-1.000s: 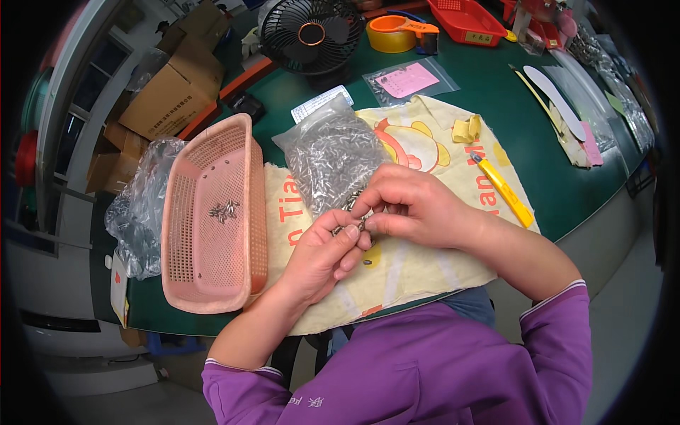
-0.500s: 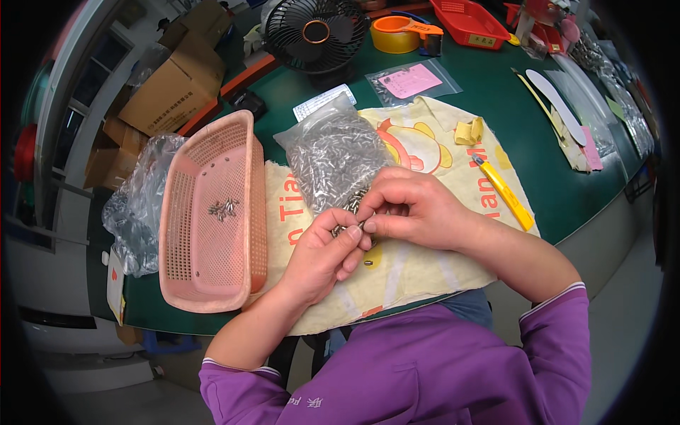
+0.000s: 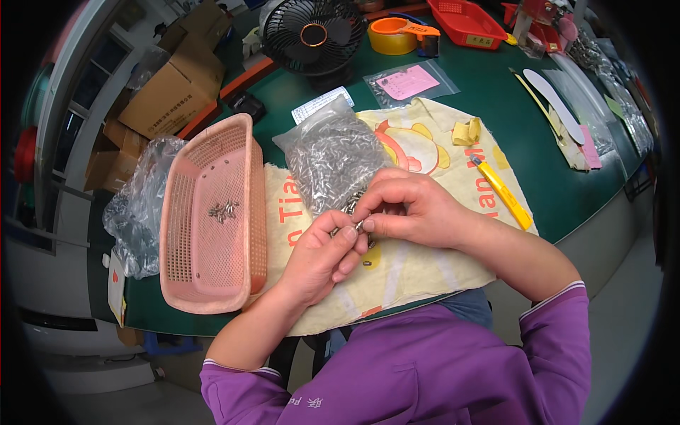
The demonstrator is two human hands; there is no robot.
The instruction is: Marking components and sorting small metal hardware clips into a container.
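Near the table's [image 3: 191, 323] front edge, a metal part [image 3: 359, 226] is pinched between left hand [image 3: 319, 251] and right hand [image 3: 419, 207], fingers [image 3: 382, 224] closed.

Black fan [image 3: 313, 34], cardboard box [image 3: 170, 95], yellow tape roll [image 3: 392, 45], red tray [image 3: 462, 18], yellow cutter [image 3: 504, 193]

Leftward, a basket [image 3: 258, 212] blocks the left hand [image 3: 317, 258]; past the cutter [image 3: 504, 193], tabletop [image 3: 556, 191] lies open.
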